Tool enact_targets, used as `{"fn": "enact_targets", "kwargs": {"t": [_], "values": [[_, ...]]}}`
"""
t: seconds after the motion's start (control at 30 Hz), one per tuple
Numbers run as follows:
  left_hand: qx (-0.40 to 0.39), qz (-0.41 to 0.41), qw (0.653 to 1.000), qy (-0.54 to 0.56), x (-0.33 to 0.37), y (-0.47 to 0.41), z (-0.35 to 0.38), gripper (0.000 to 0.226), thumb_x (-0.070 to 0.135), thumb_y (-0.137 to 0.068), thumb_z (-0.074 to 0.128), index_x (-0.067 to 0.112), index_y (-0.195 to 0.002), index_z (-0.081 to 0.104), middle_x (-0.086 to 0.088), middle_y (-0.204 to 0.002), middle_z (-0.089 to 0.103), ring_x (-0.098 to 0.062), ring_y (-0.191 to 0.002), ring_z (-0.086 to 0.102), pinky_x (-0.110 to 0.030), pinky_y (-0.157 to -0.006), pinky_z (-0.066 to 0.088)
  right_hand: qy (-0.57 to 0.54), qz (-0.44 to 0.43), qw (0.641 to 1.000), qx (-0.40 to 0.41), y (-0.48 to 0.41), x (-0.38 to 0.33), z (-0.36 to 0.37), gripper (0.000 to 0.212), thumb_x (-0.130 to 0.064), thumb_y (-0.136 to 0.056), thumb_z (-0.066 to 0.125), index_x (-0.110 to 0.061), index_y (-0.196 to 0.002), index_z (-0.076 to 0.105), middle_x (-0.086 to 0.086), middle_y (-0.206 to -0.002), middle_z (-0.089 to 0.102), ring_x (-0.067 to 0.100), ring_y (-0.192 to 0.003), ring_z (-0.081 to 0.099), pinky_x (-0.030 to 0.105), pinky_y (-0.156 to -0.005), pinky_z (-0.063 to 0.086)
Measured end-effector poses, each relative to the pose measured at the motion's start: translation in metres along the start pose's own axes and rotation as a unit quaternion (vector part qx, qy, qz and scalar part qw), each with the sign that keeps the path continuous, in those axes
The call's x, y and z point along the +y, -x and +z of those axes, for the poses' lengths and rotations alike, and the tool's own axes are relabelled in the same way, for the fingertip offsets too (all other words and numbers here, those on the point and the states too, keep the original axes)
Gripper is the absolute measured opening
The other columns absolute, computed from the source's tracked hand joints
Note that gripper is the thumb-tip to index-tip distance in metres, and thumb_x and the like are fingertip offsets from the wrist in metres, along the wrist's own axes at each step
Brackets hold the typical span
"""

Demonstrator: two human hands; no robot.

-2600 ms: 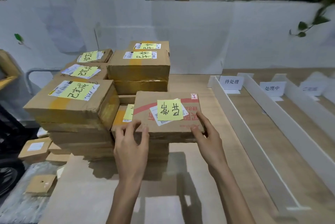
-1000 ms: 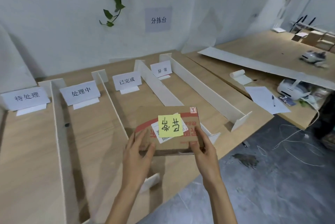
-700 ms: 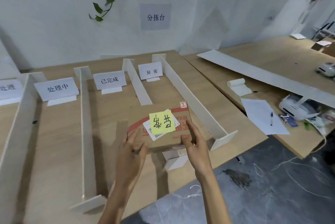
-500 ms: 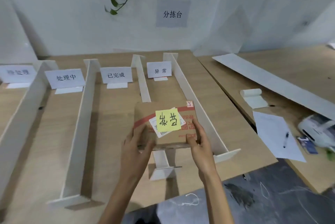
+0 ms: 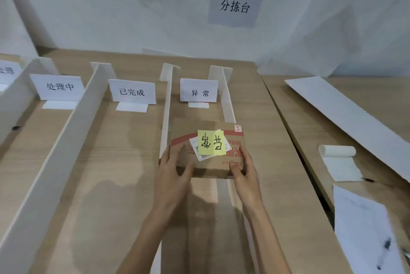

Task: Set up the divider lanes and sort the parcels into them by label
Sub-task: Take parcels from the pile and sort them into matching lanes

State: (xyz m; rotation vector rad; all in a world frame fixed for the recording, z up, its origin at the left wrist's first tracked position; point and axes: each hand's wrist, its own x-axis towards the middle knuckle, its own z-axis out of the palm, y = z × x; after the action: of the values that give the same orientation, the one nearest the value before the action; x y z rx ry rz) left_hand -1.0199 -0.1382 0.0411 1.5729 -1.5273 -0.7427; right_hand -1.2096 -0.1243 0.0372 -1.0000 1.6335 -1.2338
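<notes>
Fingers point(image 5: 176, 154) of the left hand point(image 5: 173, 176) are curled over the near-left corner of the parcel point(image 5: 213, 164), with the thumb against its near face. The right hand point(image 5: 246, 176) mirrors it: the thumb presses the near-right corner of the top and its fingers point(image 5: 246, 155) wrap up the right side. So both hands grip the same brown cardboard box, held level out in front of me. On its top I see a yellow note point(image 5: 211, 142) with handwritten characters, upside down from my view, and under it a white shipping label point(image 5: 194, 149) with a barcode.

From where I watch, the parcel hangs over the rightmost lane, the one headed by the 异常 card point(image 5: 199, 90). Its left edge overlaps the middle divider point(image 5: 166, 105) and its right part hides a stretch of the right divider point(image 5: 228, 100); I cannot tell whether it touches either. A shadow lies on the bench point(image 5: 111, 163) beneath it. To the left stand the 已完成 card point(image 5: 132, 92) and the 处理中 card point(image 5: 58, 87), each in its own lane, parted by another white divider point(image 5: 73, 131). On the wall above is a sign point(image 5: 235, 5) reading 分拣台. Off to the right, well apart from the lanes, I see a paper roll point(image 5: 337, 151), a long white board point(image 5: 346, 114) and a sheet of paper point(image 5: 366, 225) with a pen point(image 5: 387, 243) on it
</notes>
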Motion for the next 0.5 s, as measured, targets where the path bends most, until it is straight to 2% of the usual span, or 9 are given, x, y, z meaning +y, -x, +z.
{"fn": "enact_targets", "kwargs": {"t": [0.17,0.27,0.33,0.43,0.5], "values": [[-0.010,-0.039,0.998,-0.043,-0.014,-0.070,0.036,0.047,0.030,-0.090,0.062,0.043,-0.133,0.048,0.009,-0.147,0.042,-0.022,-0.121,0.042,-0.034,-0.100,0.038,0.010,0.015,0.999,-0.030,-0.090,0.014,0.017,0.053,-0.018,-0.099,0.054,-0.046,-0.143,0.041,-0.014,-0.143,0.050,0.007,-0.129,0.049,0.032,-0.107,0.045],[-0.023,-0.066,0.995,-0.066,-0.024,-0.123,0.064,0.045,0.029,-0.090,0.062,0.039,-0.132,0.050,0.000,-0.140,0.046,-0.024,-0.121,0.046,-0.029,-0.091,0.037,0.019,0.018,0.999,-0.037,-0.143,0.019,0.034,0.055,-0.013,-0.099,0.052,-0.038,-0.146,0.038,-0.014,-0.140,0.050,0.007,-0.130,0.048,0.027,-0.108,0.041],[-0.038,-0.072,0.993,-0.080,-0.032,-0.159,0.081,0.045,0.028,-0.090,0.062,0.036,-0.133,0.050,-0.005,-0.134,0.047,-0.023,-0.124,0.046,-0.025,-0.088,0.036,0.039,0.012,0.999,-0.031,-0.178,0.025,0.045,0.055,-0.014,-0.100,0.051,-0.035,-0.148,0.036,-0.014,-0.140,0.049,0.008,-0.131,0.046,0.030,-0.110,0.039],[-0.075,-0.100,0.989,-0.082,-0.052,-0.206,0.101,0.049,0.027,-0.091,0.061,0.035,-0.138,0.046,-0.009,-0.135,0.047,-0.026,-0.134,0.039,-0.028,-0.094,0.036,0.081,0.019,0.996,-0.032,-0.224,0.037,0.060,0.055,-0.018,-0.100,0.050,-0.034,-0.150,0.032,-0.010,-0.149,0.041,0.009,-0.135,0.039,0.034,-0.114,0.035],[-0.096,-0.126,0.982,-0.098,-0.062,-0.230,0.109,0.052,0.028,-0.092,0.060,0.034,-0.142,0.043,-0.012,-0.141,0.043,-0.031,-0.134,0.041,-0.034,-0.099,0.038,0.103,0.013,0.994,-0.040,-0.248,0.049,0.068,0.056,-0.021,-0.100,0.049,-0.033,-0.152,0.030,-0.009,-0.152,0.038,0.012,-0.138,0.038,0.034,-0.114,0.035]]}}
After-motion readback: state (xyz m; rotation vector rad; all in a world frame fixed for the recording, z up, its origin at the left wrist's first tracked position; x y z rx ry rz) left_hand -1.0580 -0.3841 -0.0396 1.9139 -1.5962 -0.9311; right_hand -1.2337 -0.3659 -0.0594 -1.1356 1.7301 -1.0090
